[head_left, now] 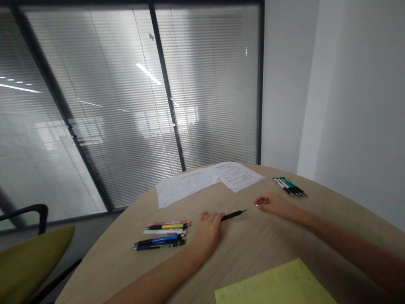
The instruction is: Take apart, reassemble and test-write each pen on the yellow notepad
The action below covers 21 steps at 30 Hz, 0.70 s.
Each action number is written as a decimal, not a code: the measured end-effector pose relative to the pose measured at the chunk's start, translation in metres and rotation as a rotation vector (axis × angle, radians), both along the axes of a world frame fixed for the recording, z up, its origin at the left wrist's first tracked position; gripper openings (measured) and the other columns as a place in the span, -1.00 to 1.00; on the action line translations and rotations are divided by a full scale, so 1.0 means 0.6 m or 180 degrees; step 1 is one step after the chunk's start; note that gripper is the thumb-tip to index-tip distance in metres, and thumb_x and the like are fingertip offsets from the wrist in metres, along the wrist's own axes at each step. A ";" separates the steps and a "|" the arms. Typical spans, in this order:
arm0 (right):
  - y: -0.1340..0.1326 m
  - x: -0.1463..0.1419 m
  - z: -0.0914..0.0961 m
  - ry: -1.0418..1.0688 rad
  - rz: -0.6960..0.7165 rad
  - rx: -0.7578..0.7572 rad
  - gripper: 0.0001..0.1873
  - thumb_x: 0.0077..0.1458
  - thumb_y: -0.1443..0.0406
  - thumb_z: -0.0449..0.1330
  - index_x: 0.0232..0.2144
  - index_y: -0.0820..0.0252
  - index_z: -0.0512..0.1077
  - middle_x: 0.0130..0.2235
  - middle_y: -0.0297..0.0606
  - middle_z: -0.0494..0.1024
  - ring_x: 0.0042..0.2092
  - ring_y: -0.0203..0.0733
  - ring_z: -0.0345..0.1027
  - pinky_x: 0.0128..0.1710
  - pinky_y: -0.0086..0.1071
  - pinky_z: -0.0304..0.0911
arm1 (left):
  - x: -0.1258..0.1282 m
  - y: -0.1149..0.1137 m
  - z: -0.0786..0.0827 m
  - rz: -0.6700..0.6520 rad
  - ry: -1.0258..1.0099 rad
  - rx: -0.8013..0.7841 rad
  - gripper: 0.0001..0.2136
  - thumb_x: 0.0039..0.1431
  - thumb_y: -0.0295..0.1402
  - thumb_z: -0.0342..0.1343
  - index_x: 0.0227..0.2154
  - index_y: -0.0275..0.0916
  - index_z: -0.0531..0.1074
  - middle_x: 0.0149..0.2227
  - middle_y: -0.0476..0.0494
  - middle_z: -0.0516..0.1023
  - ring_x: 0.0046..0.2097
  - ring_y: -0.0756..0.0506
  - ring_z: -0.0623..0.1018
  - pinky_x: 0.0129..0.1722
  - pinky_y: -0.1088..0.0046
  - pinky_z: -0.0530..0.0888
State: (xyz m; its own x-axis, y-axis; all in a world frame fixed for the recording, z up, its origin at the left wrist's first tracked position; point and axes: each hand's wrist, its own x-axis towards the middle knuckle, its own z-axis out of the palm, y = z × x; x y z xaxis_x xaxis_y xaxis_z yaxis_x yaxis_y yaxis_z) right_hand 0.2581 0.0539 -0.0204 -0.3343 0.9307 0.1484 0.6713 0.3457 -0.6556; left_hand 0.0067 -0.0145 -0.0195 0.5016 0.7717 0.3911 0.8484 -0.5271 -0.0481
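Note:
My left hand (pixel 207 230) rests on the round wooden table (pixel 247 249), fingers curled round a black pen (pixel 234 214) whose tip points right. Just left of it lie several pens (pixel 163 235) in a row: pink, yellow, white, blue and black. My right hand (pixel 272 203) lies on the table a short way right of the pen's tip, fingers loosely curled, holding nothing that I can see. Beyond it sits a small bundle of green and black pens (pixel 290 186).
Two printed white sheets (pixel 209 179) lie at the table's far edge. A yellow sheet (pixel 275 285) sits at the near edge. A chair with an olive seat (pixel 28 257) stands at the left. Glass walls with blinds rise behind the table.

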 end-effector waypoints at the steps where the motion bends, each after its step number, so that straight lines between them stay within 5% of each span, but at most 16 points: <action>1: -0.002 -0.006 0.003 0.0277 0.0068 -0.0114 -0.77 -0.16 0.31 0.08 -0.37 0.28 0.40 -0.39 -0.20 0.48 -0.35 -0.22 0.34 -0.36 -0.40 0.21 | 0.000 -0.001 0.001 0.0002 0.0003 0.0000 -0.76 0.13 -0.55 -0.13 -0.14 -0.26 0.29 -0.25 -0.10 0.47 -0.21 -0.08 0.43 -0.13 0.26 0.30; 6: -0.021 -0.030 0.010 0.0869 0.0368 -0.0252 -0.80 -0.20 0.28 0.14 -0.43 0.24 0.39 -0.47 -0.29 0.45 -0.41 -0.28 0.31 -0.41 -0.44 0.19 | 0.001 -0.004 0.004 -0.0014 -0.0049 0.0003 -0.77 0.12 -0.54 -0.12 -0.17 -0.28 0.29 -0.25 -0.11 0.47 -0.22 -0.09 0.43 -0.14 0.26 0.30; 21: -0.043 -0.044 0.017 0.0687 0.0273 0.0182 -0.81 -0.15 0.28 0.11 -0.40 0.22 0.41 -0.42 -0.25 0.50 -0.38 -0.25 0.34 -0.36 -0.39 0.22 | -0.003 0.002 -0.006 -0.0137 -0.0054 0.0194 -0.79 0.11 -0.54 -0.09 -0.19 -0.24 0.29 -0.27 -0.08 0.48 -0.24 -0.07 0.44 -0.18 0.30 0.30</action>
State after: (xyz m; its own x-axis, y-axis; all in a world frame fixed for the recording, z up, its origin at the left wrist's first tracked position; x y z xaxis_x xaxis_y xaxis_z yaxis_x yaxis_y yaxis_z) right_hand 0.2316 0.0280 -0.0101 -0.3668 0.8883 0.2765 0.4842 0.4361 -0.7585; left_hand 0.0051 -0.0134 -0.0229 0.5266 0.7241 0.4454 0.8261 -0.5596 -0.0669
